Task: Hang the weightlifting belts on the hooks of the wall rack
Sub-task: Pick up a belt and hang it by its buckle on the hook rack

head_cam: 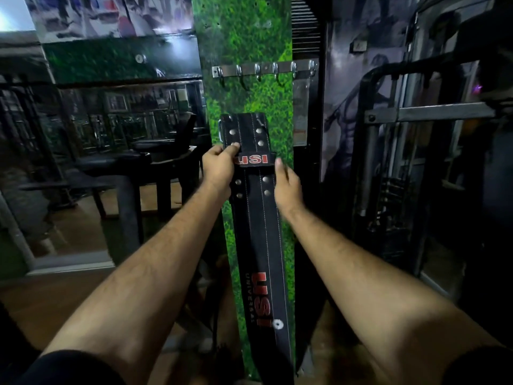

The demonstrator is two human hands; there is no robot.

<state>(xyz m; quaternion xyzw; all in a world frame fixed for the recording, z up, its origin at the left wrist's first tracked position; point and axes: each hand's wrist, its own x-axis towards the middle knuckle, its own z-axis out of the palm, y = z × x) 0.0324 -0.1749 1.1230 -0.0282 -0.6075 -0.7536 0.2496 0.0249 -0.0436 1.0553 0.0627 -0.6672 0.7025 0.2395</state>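
I hold one black weightlifting belt upright against the green panel, below the wall rack. My left hand pinches the belt's left edge at the red-lettered loop. My right hand lies along the right edge; grip not discernible, fingers partly hidden. The belt's lower end is cut off by the frame. Six hooks bare. The buckle is barely visible. Surroundings dim.
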